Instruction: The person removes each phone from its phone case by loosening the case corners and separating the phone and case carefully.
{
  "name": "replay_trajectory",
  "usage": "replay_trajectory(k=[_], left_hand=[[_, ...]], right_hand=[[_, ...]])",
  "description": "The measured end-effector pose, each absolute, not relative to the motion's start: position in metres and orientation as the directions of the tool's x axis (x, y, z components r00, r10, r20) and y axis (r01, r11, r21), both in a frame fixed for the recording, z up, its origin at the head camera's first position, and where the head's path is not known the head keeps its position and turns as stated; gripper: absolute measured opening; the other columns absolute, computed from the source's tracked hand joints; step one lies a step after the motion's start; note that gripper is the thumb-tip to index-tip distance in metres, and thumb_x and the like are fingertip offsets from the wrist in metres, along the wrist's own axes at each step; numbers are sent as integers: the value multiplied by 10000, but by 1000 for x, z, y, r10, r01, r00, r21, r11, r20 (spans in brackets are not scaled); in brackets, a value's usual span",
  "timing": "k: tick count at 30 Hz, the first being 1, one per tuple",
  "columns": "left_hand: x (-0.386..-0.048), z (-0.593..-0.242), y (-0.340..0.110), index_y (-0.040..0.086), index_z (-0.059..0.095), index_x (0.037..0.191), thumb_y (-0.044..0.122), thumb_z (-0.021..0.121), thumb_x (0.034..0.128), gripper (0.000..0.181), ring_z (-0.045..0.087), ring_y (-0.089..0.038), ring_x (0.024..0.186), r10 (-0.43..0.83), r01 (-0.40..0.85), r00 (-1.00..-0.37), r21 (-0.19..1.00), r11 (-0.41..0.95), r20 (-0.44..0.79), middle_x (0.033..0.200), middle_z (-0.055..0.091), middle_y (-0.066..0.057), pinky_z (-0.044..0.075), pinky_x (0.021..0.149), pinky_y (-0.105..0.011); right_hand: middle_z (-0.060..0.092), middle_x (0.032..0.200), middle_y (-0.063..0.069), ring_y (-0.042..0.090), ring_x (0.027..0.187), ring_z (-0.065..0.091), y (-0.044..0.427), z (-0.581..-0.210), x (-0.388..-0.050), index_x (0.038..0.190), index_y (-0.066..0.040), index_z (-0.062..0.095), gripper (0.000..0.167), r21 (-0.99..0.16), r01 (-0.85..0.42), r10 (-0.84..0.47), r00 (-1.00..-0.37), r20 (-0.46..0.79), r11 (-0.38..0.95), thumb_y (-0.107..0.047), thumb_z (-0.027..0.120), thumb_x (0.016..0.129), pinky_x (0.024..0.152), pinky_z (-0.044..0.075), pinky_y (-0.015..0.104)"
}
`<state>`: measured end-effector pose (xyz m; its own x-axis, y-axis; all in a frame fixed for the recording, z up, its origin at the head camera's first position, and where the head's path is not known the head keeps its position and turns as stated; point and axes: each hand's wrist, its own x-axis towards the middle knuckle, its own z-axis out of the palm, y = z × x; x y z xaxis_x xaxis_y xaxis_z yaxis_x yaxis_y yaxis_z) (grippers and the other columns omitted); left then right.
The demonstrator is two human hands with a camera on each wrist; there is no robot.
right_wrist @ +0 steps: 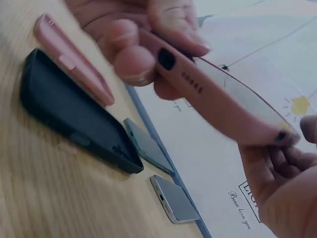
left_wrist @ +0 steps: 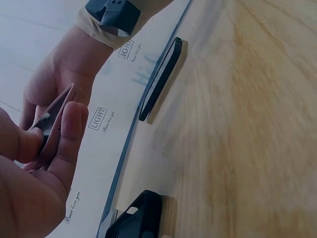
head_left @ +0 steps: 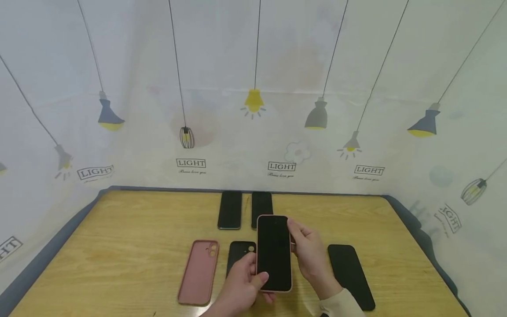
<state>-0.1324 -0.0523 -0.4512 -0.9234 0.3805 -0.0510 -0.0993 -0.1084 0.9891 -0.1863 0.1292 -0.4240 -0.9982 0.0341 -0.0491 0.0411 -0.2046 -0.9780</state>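
Both hands hold a black-screened phone in a pink phone case, screen up, above the table. My left hand grips its lower end, the thumb lying over the front edge. At the upper right edge, my right hand holds it with the thumb near the top corner. In the right wrist view, the port cutout and small holes in the case's end show beside the left fingers. The left wrist view shows the cased phone edge-on between both hands.
On the wooden table, an empty pink case lies left of a black case. Two dark phones, one left and one right, lie at the back edge. A dark phone-shaped slab lies at right.
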Motion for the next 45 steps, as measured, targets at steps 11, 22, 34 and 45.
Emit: replay_trajectory(k=[11, 22, 34, 45], left_hand=[[-131, -461, -48, -63, 535, 1222, -76, 586, 997, 232, 727, -318, 648, 273, -46, -961, 998, -37, -34, 897, 748, -176, 628, 628, -467], [-132, -460, -47, -75, 544, 1211, -102, 582, 980, 235, 728, -302, 636, 284, -69, -958, 995, -73, -46, 852, 740, -202, 629, 594, -357], [-133, -456, -48, -60, 541, 1248, -74, 582, 993, 259, 718, -297, 614, 263, -50, -964, 998, -34, -40, 807, 736, -182, 626, 594, -410], [-132, -457, -48, -62, 551, 1227, -85, 598, 983, 250, 725, -291, 634, 273, -74, -960, 997, -24, -64, 817, 730, -153, 630, 605, -413]], right_hand=[[688, 809, -2, 125, 731, 637, 118, -429, -186, 997, 48, 752, 247, -987, 43, 79, -995, -56, -152, -185, 673, 1022, 627, 545, 239], [725, 815, -6, 116, 731, 671, 122, -433, -189, 918, -102, 790, 280, -949, 84, 66, -992, -109, -304, -169, 568, 1074, 657, 576, 251], [701, 813, -6, 115, 738, 652, 115, -428, -188, 1030, 49, 749, 220, -981, 25, 68, -997, -39, -190, -147, 648, 1031, 656, 564, 239], [742, 824, -15, 95, 705, 668, 116, -433, -188, 1066, 52, 768, 229, -963, 40, 111, -991, -72, -265, -118, 616, 1042, 662, 570, 233]])
